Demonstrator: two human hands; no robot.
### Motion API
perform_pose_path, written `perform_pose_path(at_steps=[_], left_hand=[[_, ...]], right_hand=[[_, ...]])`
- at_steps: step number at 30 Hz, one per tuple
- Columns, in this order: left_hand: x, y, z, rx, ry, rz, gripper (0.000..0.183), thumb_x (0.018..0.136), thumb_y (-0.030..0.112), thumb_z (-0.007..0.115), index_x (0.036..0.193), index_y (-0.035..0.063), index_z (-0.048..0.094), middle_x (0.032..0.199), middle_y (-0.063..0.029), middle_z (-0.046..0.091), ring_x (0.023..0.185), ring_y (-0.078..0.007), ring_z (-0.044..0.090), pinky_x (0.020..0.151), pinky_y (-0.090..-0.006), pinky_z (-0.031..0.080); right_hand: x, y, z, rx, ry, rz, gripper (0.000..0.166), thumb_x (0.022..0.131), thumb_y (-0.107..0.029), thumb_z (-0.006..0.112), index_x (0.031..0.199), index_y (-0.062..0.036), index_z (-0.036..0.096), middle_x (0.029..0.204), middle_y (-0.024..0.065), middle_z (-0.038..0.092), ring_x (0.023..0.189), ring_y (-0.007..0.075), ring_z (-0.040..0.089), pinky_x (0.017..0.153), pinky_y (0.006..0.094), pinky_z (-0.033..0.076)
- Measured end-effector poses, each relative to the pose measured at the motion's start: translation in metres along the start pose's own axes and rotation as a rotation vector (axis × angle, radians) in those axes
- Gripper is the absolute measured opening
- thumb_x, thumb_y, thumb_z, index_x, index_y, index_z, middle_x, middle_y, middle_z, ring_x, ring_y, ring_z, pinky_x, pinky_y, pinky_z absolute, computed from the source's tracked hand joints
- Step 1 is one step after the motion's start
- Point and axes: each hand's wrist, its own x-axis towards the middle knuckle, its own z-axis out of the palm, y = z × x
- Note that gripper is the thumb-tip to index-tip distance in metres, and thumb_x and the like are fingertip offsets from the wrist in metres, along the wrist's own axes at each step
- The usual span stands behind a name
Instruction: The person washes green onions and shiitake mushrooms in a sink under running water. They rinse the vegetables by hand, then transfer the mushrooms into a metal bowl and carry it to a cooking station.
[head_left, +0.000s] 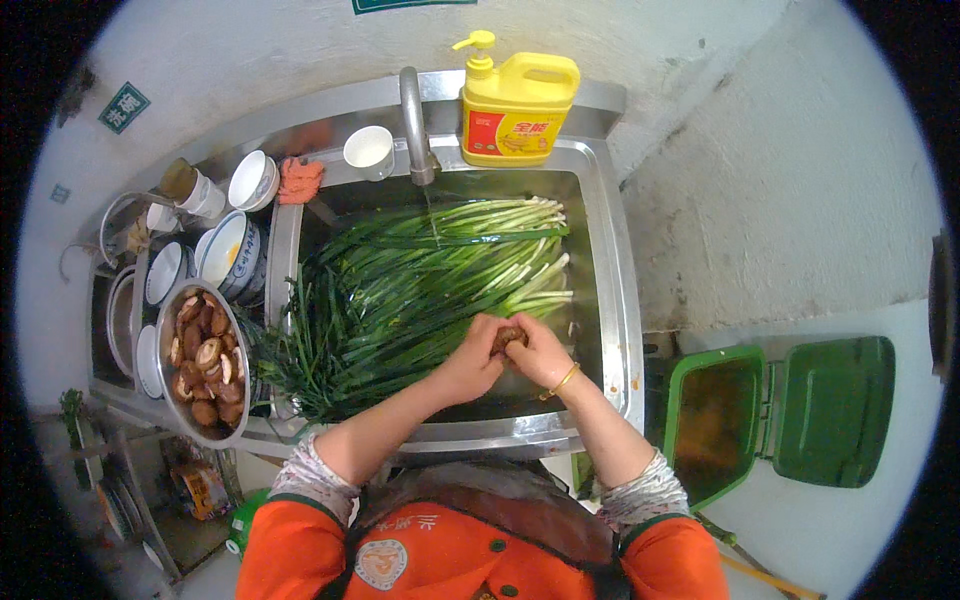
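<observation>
Over the right part of the steel sink (611, 300), my left hand (476, 360) and my right hand (541, 354) meet around a brown mushroom (509, 340), both gripping it. Long green scallions (420, 285) fill the sink under and beyond my hands, their white root ends towards the right. A thin stream of water runs from the faucet (414, 127) onto them. To the left, a metal bowl (166, 375) holds several brown-capped mushrooms (210, 352). A gold bangle is on my right wrist.
A yellow detergent jug (517, 112) and a white cup (369, 150) stand on the back ledge. An orange cloth (300, 181) lies left of them, near stacked bowls (232, 255). A green bin (712, 420) with its lid (835, 411) open stands right of the sink.
</observation>
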Motion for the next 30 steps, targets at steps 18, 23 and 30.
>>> perform_pose_path(at_steps=[18, 23, 30], left_hand=[[-0.116, -0.028, -0.09, -0.705, 0.272, -0.502, 0.012, 0.08, 0.008, 0.047, 0.091, 0.0031, 0.046, 0.08, -0.0072, 0.054, 0.068, -0.0161, 0.054, 0.061, -0.029, 0.045], [-0.264, -0.021, -0.128, -1.168, 1.033, -0.528, 0.021, 0.082, 0.028, 0.047, 0.077, 0.0076, 0.047, 0.074, -0.0093, 0.057, 0.06, -0.0182, 0.055, 0.053, -0.0279, 0.046], [-0.288, -0.028, -0.194, -1.051, 1.786, -0.509, 0.013, 0.077, 0.018, 0.053, 0.078, 0.0075, 0.046, 0.085, -0.0085, 0.053, 0.067, -0.0155, 0.052, 0.047, -0.0236, 0.041]], right_hand=[[0.069, 0.143, 0.013, -1.373, -1.159, 0.33, 0.037, 0.068, -0.023, 0.061, 0.098, -0.0026, 0.059, 0.093, 0.0145, 0.061, 0.079, 0.0266, 0.059, 0.066, 0.0373, 0.047], [0.074, 0.166, 0.009, -1.331, -1.208, 0.109, 0.042, 0.065, -0.025, 0.063, 0.101, -0.004, 0.057, 0.095, 0.0171, 0.059, 0.078, 0.0265, 0.059, 0.066, 0.0383, 0.046], [0.063, 0.12, 0.025, -1.435, -0.893, 0.298, 0.041, 0.068, -0.027, 0.057, 0.101, -0.003, 0.058, 0.11, 0.0181, 0.052, 0.1, 0.027, 0.051, 0.081, 0.0367, 0.042]])
